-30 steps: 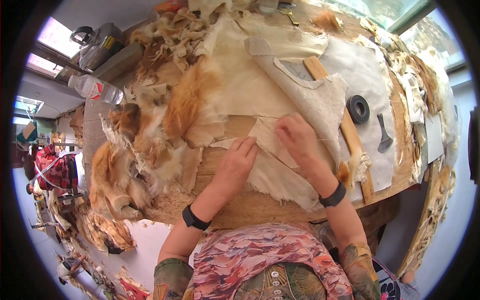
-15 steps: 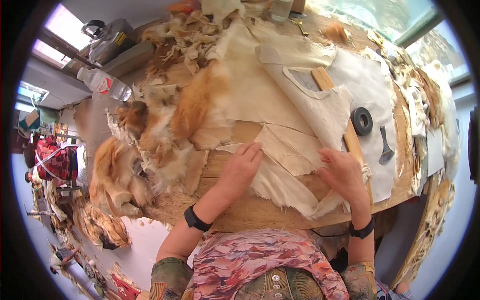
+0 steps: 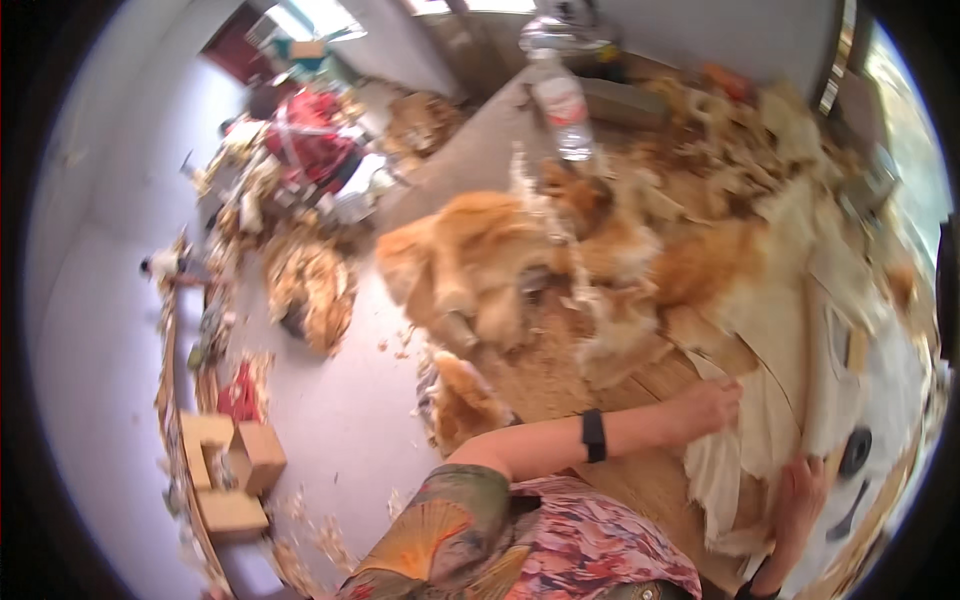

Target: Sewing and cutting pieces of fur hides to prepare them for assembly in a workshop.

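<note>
My left hand (image 3: 700, 411) rests at the upper part of a pale hide piece (image 3: 712, 478), its fingers bent in and closed on it, slightly blurred. Beside the same piece's right edge is my right hand (image 3: 800, 496), fingers partly curled; blur hides whether they grip. A larger cream hide (image 3: 770, 300) spreads beyond my hands, with a rolled-back flap (image 3: 826, 385) on its right. Right of my right hand lie a black ring-shaped roll (image 3: 856, 452) and a dark tool with a flared end (image 3: 847, 515) on a white sheet (image 3: 895, 400).
Orange and white fur pelts (image 3: 470, 255) cover the wooden table (image 3: 640, 492) to the left. Behind them stand a clear plastic bottle (image 3: 563, 108) and a metal kettle (image 3: 560, 38). Hide scraps (image 3: 725, 150) heap at the back. On the floor sit cardboard boxes (image 3: 232, 465) and a red bundle (image 3: 310, 140).
The head view has swung left, so the table and hands appear farther right and more floor shows. My left hand's fingers are more bent; both hands stay by the pale hide piece.
</note>
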Available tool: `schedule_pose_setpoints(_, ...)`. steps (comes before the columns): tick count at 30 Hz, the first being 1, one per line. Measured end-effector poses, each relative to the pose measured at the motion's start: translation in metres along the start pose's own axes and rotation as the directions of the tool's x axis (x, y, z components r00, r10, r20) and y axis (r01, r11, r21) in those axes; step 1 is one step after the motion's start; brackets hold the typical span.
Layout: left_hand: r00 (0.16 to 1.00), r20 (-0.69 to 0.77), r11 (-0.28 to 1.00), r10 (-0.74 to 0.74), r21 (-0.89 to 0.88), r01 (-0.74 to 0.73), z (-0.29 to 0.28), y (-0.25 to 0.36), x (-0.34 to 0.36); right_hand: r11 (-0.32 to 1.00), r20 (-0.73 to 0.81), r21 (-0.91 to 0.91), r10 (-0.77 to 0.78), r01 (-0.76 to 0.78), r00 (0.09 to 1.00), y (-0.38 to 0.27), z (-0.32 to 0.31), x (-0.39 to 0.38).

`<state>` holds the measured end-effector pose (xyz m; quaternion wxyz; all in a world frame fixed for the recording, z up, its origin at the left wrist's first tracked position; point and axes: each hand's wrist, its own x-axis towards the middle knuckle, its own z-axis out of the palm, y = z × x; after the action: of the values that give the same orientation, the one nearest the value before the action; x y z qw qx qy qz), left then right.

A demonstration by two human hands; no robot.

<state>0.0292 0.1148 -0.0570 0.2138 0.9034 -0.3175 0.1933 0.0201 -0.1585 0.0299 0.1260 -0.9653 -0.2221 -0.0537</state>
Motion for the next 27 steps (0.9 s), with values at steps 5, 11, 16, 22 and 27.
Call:
schedule_pose_setpoints(5,0.994,0.023,0.995,-0.104,0.011,0.104,0.019,0.003,-0.012,0.971,-0.039,-0.112,-0.217,0.212,0.975,0.009,0.012,0.01)
schedule_pose_setpoints(11,0.993,0.024,0.991,-0.118,-0.054,0.119,0.018,0.002,-0.011,0.943,0.009,0.323,-0.081,0.074,0.997,0.026,0.016,0.017)
schedule_pose_setpoints(16,0.999,-0.025,0.946,0.028,-0.322,-0.035,0.046,-0.006,-0.01,0.734,0.402,0.457,0.333,-0.503,0.853,-0.01,-0.024,0.006)
schedule_pose_setpoints(22,0.988,-0.012,0.922,-0.151,-0.361,0.137,-0.019,-0.016,-0.008,0.86,0.422,0.465,-0.007,-0.21,0.906,-0.048,-0.012,0.028)
schedule_pose_setpoints(27,0.817,0.109,0.615,-0.566,-0.604,0.506,-0.051,-0.002,0.031,0.804,0.307,0.587,-0.109,-0.098,0.945,-0.063,-0.007,0.037)
